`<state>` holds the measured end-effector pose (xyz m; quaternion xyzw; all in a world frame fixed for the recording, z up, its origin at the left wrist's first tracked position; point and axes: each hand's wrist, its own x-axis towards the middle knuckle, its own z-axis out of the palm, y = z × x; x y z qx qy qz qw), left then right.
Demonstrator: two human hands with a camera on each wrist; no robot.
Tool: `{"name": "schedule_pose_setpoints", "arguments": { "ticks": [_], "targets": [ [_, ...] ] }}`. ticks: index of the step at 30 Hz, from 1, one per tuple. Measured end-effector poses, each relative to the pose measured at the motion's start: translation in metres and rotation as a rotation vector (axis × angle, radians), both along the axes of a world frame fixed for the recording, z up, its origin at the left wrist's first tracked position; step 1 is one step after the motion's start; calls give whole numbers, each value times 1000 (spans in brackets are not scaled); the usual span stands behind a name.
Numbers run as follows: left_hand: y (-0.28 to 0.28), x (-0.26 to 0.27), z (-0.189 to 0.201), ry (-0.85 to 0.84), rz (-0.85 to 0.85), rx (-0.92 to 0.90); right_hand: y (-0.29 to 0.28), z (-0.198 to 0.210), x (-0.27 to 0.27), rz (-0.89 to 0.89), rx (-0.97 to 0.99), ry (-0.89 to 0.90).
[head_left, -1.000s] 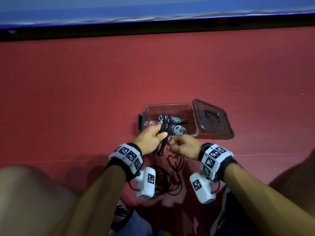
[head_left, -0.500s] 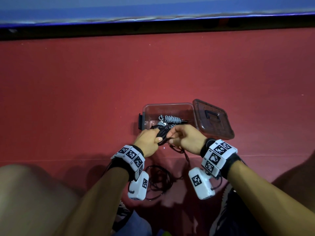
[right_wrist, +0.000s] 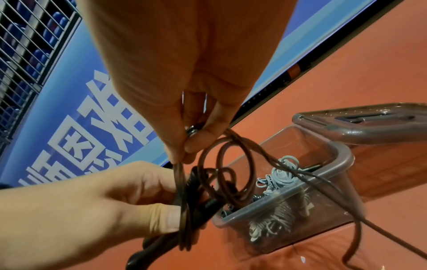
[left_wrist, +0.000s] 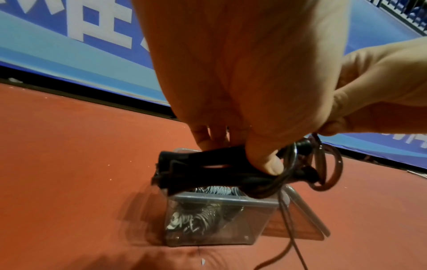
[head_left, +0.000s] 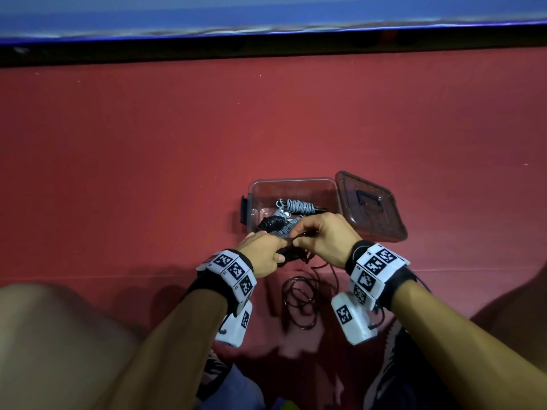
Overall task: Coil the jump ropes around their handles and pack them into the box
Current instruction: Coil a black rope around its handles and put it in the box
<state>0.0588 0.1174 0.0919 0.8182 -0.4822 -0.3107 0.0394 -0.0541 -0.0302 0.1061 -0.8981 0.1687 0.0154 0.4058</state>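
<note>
Head view, lower centre: your left hand (head_left: pixel 260 251) clamps the paired black plastic handles (left_wrist: pixel 208 169) as a spool, your right hand (head_left: pixel 322 236) pinches the thin dark rope (right_wrist: pixel 227 164) for winding, just before the clear plastic box (head_left: pixel 293 184) holding grey coiled ropes (head_left: pixel 296 206).

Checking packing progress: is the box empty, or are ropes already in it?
Not empty. The box stands open, its lid beside it, and holds coiled grey ropes and a black coil.
</note>
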Motion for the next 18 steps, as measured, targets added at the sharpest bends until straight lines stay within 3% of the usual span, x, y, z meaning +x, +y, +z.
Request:
{"name": "schedule_pose_setpoints", "arguments": {
  "ticks": [6, 12, 18],
  "targets": [
    [2, 2, -4, 94, 14, 33, -2, -6, 0, -39, 27, 11],
    [3, 8, 9, 287, 52, -131, -14, -6, -1, -168, 37, -11],
    [5, 13, 6, 479, 124, -227, -18, -9, -2, -195, 209, -31]
  ]
}}
